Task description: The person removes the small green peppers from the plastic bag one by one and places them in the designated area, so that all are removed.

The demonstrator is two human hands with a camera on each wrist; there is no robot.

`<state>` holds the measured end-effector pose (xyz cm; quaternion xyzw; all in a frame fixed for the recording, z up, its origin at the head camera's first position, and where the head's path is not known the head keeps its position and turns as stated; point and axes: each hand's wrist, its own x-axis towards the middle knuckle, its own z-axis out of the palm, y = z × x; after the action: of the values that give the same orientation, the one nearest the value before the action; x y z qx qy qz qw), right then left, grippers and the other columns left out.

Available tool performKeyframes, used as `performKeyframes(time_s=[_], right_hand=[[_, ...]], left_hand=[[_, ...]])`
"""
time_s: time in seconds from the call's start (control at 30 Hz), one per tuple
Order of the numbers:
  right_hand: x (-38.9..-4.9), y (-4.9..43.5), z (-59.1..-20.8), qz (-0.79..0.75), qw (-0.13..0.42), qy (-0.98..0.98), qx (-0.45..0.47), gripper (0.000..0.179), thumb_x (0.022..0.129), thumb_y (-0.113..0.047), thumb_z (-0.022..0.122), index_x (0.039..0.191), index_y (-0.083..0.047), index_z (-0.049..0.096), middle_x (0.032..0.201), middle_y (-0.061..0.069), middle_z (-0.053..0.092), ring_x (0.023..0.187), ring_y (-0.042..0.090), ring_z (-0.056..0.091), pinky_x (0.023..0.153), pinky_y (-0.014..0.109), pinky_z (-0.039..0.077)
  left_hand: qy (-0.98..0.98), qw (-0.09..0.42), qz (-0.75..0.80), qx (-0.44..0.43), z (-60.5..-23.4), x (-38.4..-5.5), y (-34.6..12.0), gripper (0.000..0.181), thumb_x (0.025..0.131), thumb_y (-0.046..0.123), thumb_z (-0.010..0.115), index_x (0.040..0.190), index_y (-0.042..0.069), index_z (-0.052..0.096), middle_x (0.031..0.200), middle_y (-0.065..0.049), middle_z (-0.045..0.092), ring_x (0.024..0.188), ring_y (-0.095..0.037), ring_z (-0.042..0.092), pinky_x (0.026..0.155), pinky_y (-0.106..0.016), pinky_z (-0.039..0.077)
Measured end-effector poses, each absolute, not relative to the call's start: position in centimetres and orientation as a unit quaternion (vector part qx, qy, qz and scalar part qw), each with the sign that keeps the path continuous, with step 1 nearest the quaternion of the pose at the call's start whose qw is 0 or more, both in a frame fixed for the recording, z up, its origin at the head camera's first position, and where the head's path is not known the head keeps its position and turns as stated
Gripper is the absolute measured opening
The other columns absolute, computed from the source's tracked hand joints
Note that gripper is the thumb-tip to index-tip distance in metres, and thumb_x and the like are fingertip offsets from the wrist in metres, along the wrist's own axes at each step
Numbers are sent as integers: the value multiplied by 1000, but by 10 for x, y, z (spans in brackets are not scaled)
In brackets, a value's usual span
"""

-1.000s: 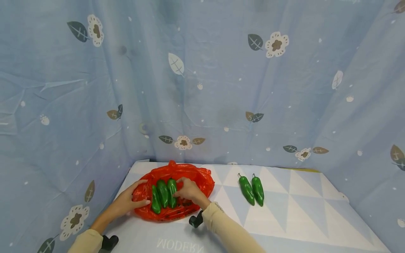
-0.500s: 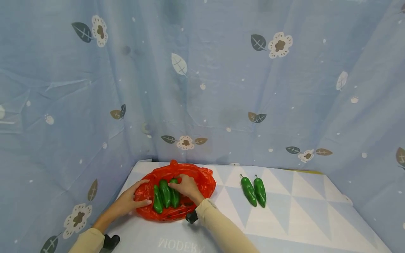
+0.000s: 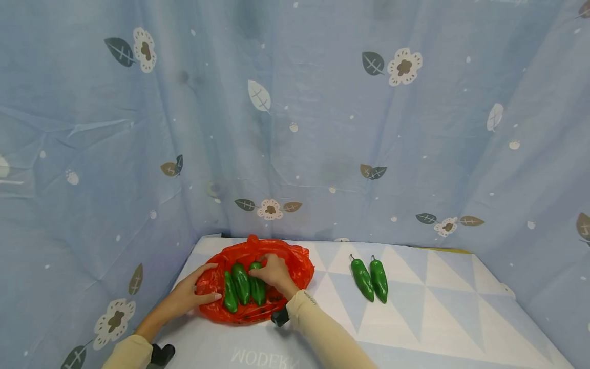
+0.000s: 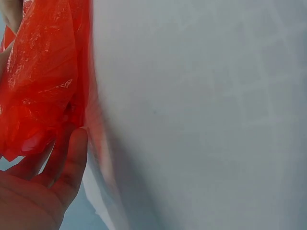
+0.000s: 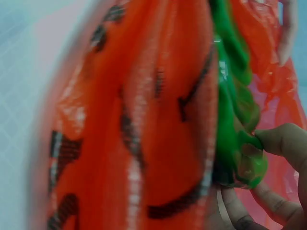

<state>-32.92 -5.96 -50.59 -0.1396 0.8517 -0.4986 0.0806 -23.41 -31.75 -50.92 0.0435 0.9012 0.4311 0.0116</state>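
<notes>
A red plastic bag (image 3: 295, 261) lies spread open on the table's left side, with three green peppers side by side in it. My left hand (image 3: 188, 293) holds the bag's left edge, thumb and fingers spread around it. In the left wrist view its fingers (image 4: 72, 167) lie along the outside of the red plastic. My right hand (image 3: 275, 274) reaches into the bag and pinches the rightmost green pepper (image 3: 257, 290) near its upper end. The middle pepper (image 3: 241, 284) and the left pepper (image 3: 230, 294) lie to its left. In the right wrist view, thumb and fingertips touch the pepper's end (image 5: 252, 163).
Two more green peppers (image 3: 361, 279) (image 3: 379, 281) lie close together on the table, right of the bag. The table cover (image 3: 451, 302) has white and blue triangles. A blue patterned curtain (image 3: 322, 128) hangs behind the table and along its sides.
My right hand has shifted to the upper end of the rightmost pepper in the bag. That pepper has moved slightly right, away from the middle one. The left hand stays at the bag's edge.
</notes>
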Motion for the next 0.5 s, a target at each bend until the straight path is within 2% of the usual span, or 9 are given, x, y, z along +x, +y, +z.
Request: performKeyframes(time_s=[0.17,0.5], right_hand=[[-328,-58,-498,-521,79,840,-129,37,79,-22,89,105,-5,68,96,2,66,78,15,62,66,29,59],[-320,-52,-489,-499,104,848,-144,32,80,-23,89,102,-11,69,95,0,63,79,17,61,65,29,59]], left_hand=[[902,15,430,38,-510,-235,-317,90,83,41,86,156,16,40,156,-28,39,139,-53,41,104,-70,42],[899,22,436,39,-509,-234,-316,89,84,41,85,156,16,39,158,-28,36,140,-53,38,105,-70,41]])
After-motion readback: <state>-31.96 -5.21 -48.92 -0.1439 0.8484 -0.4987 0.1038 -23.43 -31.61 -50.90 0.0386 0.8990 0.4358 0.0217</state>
